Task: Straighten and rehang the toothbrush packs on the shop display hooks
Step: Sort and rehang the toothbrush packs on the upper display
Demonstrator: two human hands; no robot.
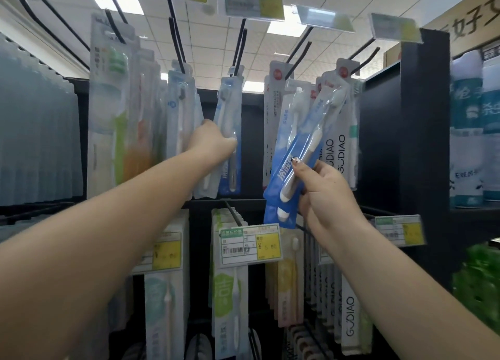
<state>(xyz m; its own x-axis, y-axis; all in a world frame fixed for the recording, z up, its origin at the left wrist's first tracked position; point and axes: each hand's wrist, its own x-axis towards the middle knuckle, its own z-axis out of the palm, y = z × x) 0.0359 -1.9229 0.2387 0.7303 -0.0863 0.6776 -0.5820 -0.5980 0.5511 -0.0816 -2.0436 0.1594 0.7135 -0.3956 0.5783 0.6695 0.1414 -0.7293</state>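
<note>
While the black rack (384,143) fills my view with rows of hanging packs, I see both arms stretched up to its top row of hooks (239,51). My left hand (213,143) grips the lower part of a blue pack (230,132) that hangs from a hook. My right hand (322,194) pinches a tilted blue pack (297,154) by its lower end, off any hook, just left of the GUDIAO packs (335,154).

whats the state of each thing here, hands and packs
left hand: grips a hanging pack
hanging pack: on its hook, held near the middle
right hand: fingers pinch the blue pack
blue pack: tilted, held by its lower end
hook: holds white packs
price tag: hanging on the lower hook's end
</note>
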